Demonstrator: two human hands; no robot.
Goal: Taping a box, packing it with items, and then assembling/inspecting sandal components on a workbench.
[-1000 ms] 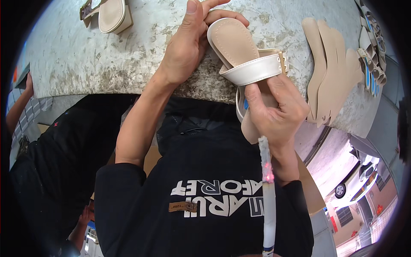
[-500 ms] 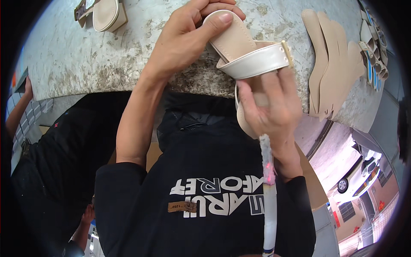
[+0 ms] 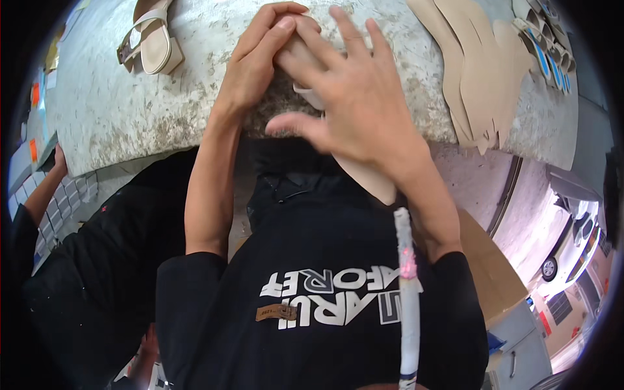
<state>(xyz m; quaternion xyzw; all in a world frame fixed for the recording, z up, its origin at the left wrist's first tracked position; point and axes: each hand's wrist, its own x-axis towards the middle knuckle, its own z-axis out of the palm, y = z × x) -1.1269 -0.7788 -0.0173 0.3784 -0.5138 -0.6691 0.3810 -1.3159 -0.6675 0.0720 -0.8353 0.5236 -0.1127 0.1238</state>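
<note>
A beige sandal with a white strap lies between my hands at the table's near edge. Most of it is covered by my right hand; the sole (image 3: 365, 177) sticks out below, and a bit of white strap (image 3: 309, 96) shows. My left hand (image 3: 257, 65) is closed round the sandal's far end, thumb on top. Over the sandal my right hand (image 3: 364, 104) spreads its fingers and thumb, its fingertips reaching toward my left hand. A stack of flat beige insoles (image 3: 484, 71) rests on the table to the right.
On the stained grey table (image 3: 149, 123), another sandal (image 3: 156, 52) lies at far left. Several shoe parts (image 3: 552, 58) line the far right. A whitish rod (image 3: 408, 312) rises before my chest. Beside me are a cardboard box (image 3: 491, 273) and another person's arm (image 3: 49, 182).
My right hand has come off its grip under the strap and spread out over the sandal, moving left and up. My left hand has shifted slightly left. The whole view has also shifted.
</note>
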